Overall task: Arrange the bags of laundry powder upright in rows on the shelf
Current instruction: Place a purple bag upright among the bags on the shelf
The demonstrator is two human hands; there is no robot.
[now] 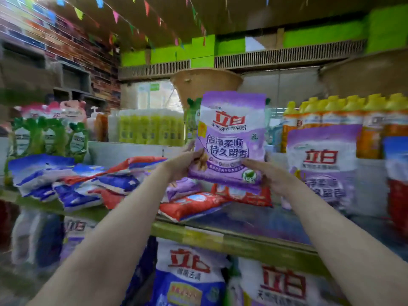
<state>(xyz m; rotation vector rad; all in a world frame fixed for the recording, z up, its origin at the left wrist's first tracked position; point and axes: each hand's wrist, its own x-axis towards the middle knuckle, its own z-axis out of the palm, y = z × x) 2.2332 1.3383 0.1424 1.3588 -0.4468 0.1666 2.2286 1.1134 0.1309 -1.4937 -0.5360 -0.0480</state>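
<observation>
**Purple bag lifted in both hands, most of the shelf still unsorted**

Far left of the grip: green bags (47,138) stand upright at the back, and a heap of blue-and-white bags (50,177) lies flat and tumbled on the shelf (220,237). Closer in, red bags (189,206) and a purple one lie flat just below the held bag.

Left hand (184,164) has fingers curled round the lower left edge of the purple laundry powder bag (231,140); right hand (268,175) pinches its lower right corner. Both hands closed on it. Bag is upright, print facing the camera, raised above the shelf and touching nothing on it.

Right of the grip: one purple bag (322,164) already stands upright, with orange bottles with yellow caps (344,120) behind it.

Judgement: early stage. One purple bag placed upright, the held one likely goes beside it. The blue, red and remaining purple bags still need standing up.
</observation>
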